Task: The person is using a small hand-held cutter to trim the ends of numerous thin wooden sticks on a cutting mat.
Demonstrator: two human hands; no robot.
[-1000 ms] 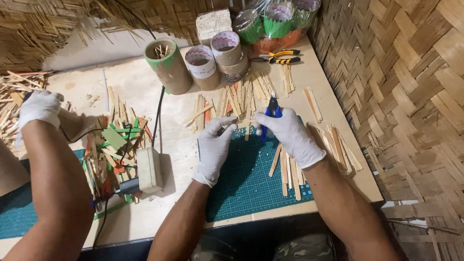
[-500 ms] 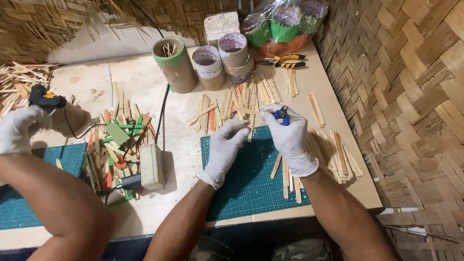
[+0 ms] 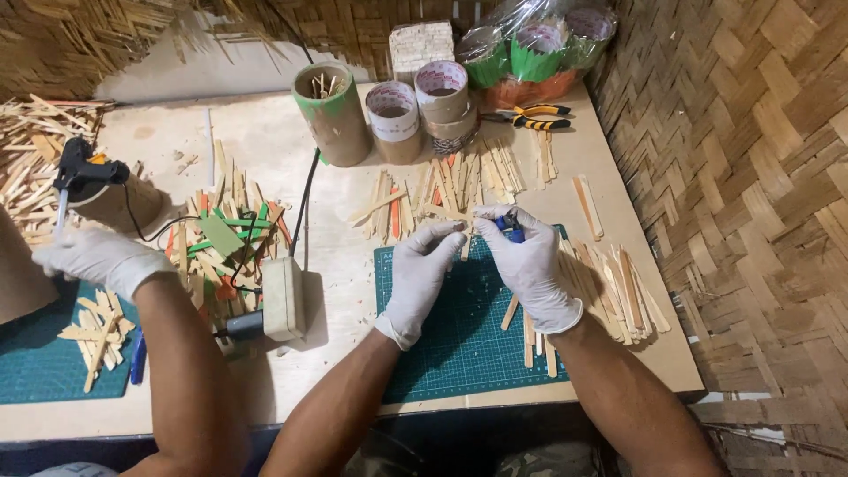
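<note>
Left hand (image 3: 422,269) and right hand (image 3: 528,261), both gloved, meet over the far edge of the green mat (image 3: 459,344) on the desk (image 3: 265,141). Right grip clenched on a small blue tool (image 3: 511,231) that protrudes forward past the fingers. Left grip pinches a wooden stick (image 3: 450,215) lying left-right, just beside the tool

Mat (image 3: 459,344) lies on the worktop (image 3: 265,141); tubes (image 3: 389,115) behind it, sticks (image 3: 618,287) right, box (image 3: 283,299) left.
</note>
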